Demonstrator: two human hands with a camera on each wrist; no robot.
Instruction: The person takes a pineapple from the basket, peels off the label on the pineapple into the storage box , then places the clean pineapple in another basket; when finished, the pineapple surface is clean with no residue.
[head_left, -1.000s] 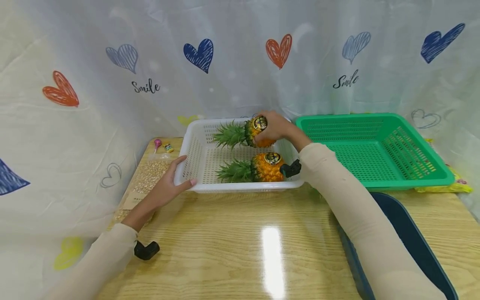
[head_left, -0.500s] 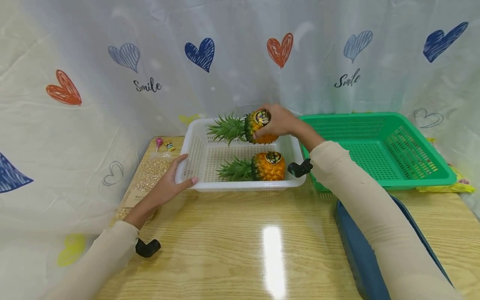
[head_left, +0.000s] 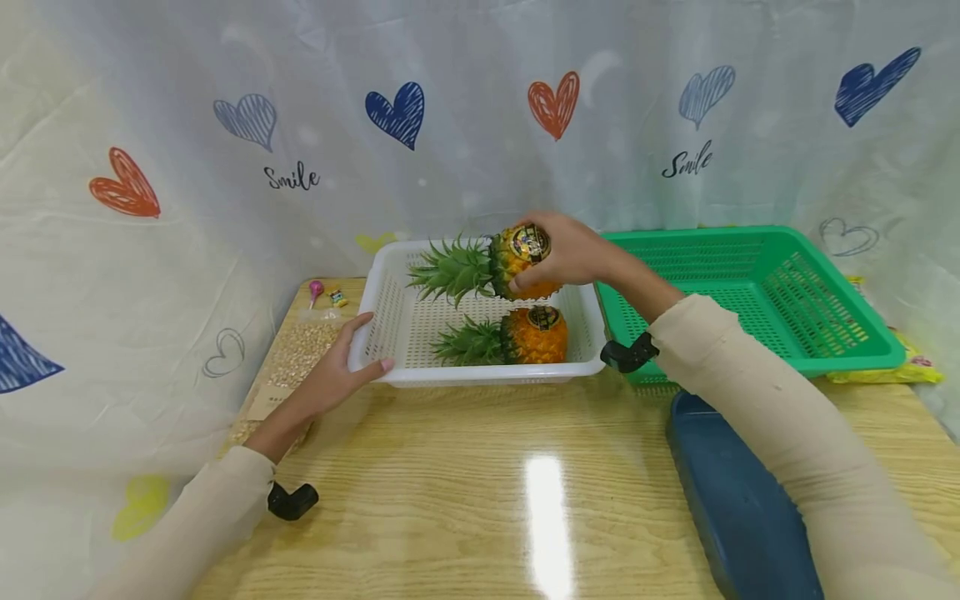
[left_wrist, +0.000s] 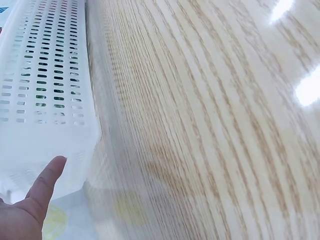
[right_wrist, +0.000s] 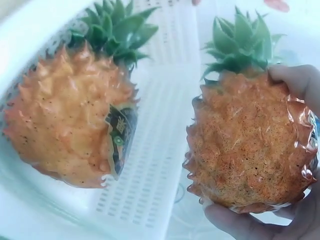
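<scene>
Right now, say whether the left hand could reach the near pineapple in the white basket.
Probably yes: the left hand touches the white basket, and only its rim and open floor lie before the near pineapple.

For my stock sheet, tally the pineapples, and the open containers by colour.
Pineapples: 2
White basket: 1
Green basket: 1
Dark blue container: 1
Total: 5

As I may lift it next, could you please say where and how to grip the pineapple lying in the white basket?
I'd grip the lying pineapple round its body, from above and the right: its leaves point left, and the basket's front wall runs close along its near side.
</scene>
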